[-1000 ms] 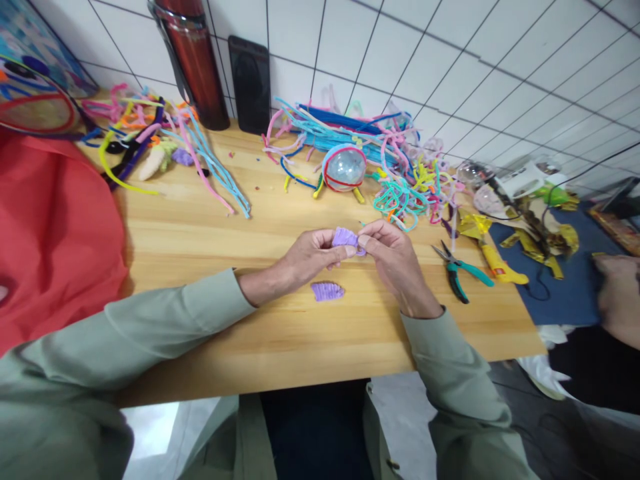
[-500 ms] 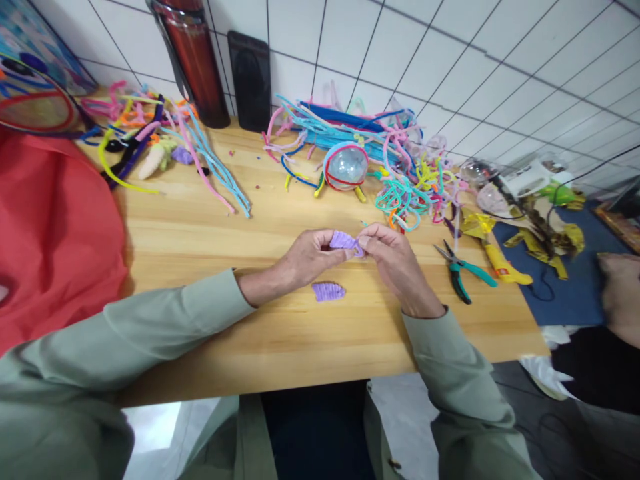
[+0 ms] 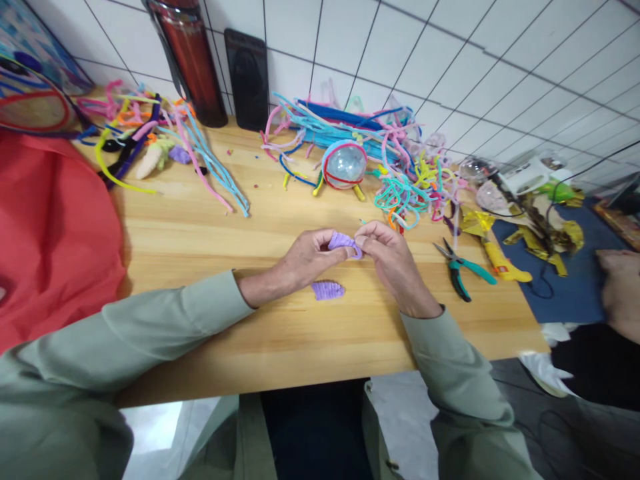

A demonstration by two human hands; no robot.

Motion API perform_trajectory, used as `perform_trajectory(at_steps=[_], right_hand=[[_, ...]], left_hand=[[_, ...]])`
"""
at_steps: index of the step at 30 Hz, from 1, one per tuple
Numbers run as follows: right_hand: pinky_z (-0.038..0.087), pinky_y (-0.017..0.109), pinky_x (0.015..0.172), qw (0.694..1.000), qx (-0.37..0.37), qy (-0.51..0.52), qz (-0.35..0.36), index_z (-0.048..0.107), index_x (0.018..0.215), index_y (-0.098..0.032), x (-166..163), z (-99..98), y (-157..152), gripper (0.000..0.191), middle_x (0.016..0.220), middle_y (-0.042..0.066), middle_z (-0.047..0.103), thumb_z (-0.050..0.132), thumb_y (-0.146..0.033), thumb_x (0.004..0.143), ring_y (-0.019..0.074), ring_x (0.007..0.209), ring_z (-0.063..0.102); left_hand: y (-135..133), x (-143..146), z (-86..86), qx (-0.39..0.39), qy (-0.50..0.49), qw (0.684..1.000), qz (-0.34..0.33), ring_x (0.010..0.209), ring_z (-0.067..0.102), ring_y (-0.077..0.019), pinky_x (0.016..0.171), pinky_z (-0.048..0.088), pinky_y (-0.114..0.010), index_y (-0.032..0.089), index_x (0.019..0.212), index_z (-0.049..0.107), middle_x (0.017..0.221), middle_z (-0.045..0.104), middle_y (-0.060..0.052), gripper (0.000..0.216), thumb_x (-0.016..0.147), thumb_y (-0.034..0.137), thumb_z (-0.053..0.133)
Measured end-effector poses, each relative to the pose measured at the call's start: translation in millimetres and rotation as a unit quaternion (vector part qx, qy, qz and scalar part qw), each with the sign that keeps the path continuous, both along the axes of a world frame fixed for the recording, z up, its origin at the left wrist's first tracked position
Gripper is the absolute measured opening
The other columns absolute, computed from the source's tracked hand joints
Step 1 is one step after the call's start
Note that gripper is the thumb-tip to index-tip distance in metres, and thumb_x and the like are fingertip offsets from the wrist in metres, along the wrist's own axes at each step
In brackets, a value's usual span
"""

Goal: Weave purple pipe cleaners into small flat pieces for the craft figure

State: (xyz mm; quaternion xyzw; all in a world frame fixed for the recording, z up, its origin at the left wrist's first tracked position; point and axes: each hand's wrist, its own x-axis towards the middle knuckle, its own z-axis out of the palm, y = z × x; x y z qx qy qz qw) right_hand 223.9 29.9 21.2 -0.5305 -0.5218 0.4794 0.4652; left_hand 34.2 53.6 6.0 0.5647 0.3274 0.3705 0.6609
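Between my two hands, above the wooden table (image 3: 220, 360), is a ribbed purple pipe-cleaner piece (image 3: 342, 241). My left hand (image 3: 311, 257) pinches its left part between thumb and fingers. At its right end, my right hand (image 3: 387, 253) closes thumb and fingertips on the purple pipe cleaner; the exact grip point is hidden. A second flat purple pipe-cleaner piece (image 3: 328, 290), ribbed and tapering to the right, lies on the table just below my hands.
Pliers with teal handles (image 3: 465, 270) and a yellow glue gun (image 3: 507, 267) lie to the right. Behind my hands are a clear ball with a red ring (image 3: 345, 165) and heaped pipe cleaners (image 3: 350, 137). A red flask (image 3: 193, 67), phone (image 3: 247, 80) and red cloth (image 3: 55, 240) are leftward.
My right fingertips have shifted slightly left along the purple piece, whose right end now shows a rounded curl. The left hand keeps its hold. The view has moved very slightly.
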Motion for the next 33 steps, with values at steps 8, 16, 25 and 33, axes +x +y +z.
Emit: perform_trajectory(at_steps=[8, 16, 25, 33], right_hand=[[0.058, 0.037, 0.079, 0.893, 0.335, -0.3, -0.011, 0.075, 0.1, -0.028, 13, 2.9, -1, 0.012, 0.092, 0.002, 0.076, 0.066, -0.02, 0.098, 0.019, 0.085, 0.07], [0.059, 0.038, 0.084, 0.787, 0.434, -0.437, 0.022, 0.078, 0.105, -0.027, 24, -0.8, -2, 0.016, 0.103, 0.006, 0.081, 0.064, -0.018, 0.103, 0.0213, 0.096, 0.075], [0.06, 0.047, 0.095, 0.872, 0.331, -0.361, 0.0, 0.078, 0.095, -0.032, 17, 6.8, -8, 0.013, 0.097, 0.005, 0.081, 0.069, -0.024, 0.099, 0.0256, 0.095, 0.075], [0.057, 0.039, 0.079, 0.917, 0.288, -0.277, -0.001, 0.077, 0.086, -0.028, 11, 12.6, -6, 0.013, 0.083, 0.002, 0.079, 0.071, -0.022, 0.095, 0.0207, 0.079, 0.072]], left_hand=[[4, 2, 0.2, -0.065, -0.033, 0.997, -0.002, 0.063, 0.051, -0.0086, 0.063, 0.043, -0.024, 0.017, 0.08, 0.077, 0.075, 0.069, 0.001, 0.015, 0.072, 0.03, 0.076], [3, -1, 1.4, -0.191, -0.124, 0.969, -0.094, 0.062, 0.056, -0.0074, 0.063, 0.046, -0.023, 0.015, 0.082, 0.08, 0.08, 0.073, -0.002, 0.016, 0.073, 0.027, 0.085], [0, 0, 7.0, -0.154, -0.128, 0.976, -0.086, 0.061, 0.053, -0.0075, 0.061, 0.045, -0.023, 0.017, 0.079, 0.078, 0.078, 0.074, -0.002, 0.024, 0.07, 0.034, 0.092], [0, -2, 6.5, -0.038, -0.048, 0.998, -0.023, 0.064, 0.052, -0.0087, 0.064, 0.045, -0.024, 0.016, 0.08, 0.074, 0.074, 0.069, 0.001, 0.025, 0.077, 0.039, 0.084]])
